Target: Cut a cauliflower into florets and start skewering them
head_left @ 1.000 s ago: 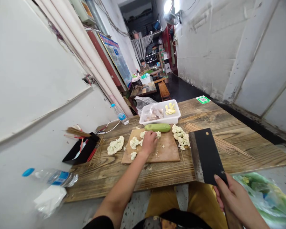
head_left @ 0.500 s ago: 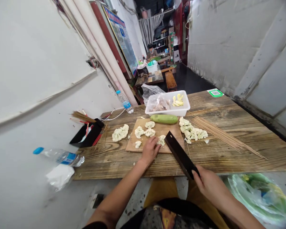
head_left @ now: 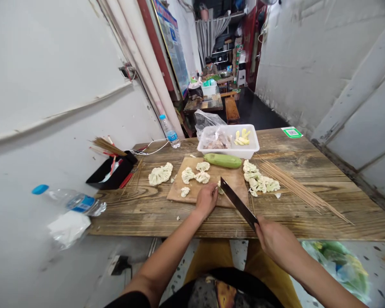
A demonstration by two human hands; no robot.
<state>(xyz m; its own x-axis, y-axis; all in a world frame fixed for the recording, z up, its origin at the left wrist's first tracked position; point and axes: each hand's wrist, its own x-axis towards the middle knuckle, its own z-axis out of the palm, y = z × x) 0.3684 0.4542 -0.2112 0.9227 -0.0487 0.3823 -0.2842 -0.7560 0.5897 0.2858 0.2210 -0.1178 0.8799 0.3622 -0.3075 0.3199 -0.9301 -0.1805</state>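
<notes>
My right hand [head_left: 274,237] is wrapped round the handle of a dark cleaver [head_left: 238,204], its blade slanting up and left over the wooden cutting board [head_left: 176,193]. At the blade's far end, a cauliflower floret [head_left: 220,188] shows between the blade and my left hand [head_left: 207,198], whose fingers are curled and closed against it. More cauliflower florets [head_left: 202,177] lie on the board's left half. Along the board's back edge rests a green peeled gourd [head_left: 223,161]. A flat cauliflower piece [head_left: 161,174] sits left of the board, and a cauliflower pile [head_left: 259,179] to its right.
Behind the board stands a white plastic tray [head_left: 227,152] with bagged food and yellow pieces. Bamboo skewers [head_left: 298,188] lie at right. A water bottle [head_left: 171,133], a black holder [head_left: 111,173] and another bottle [head_left: 80,202] are at left. A person [head_left: 209,68] sits far back.
My left fingers have drawn in from spread to curled beside the floret. The cleaver has turned from showing its broad side to nearly edge-on, over the floret. The view has shifted slightly.
</notes>
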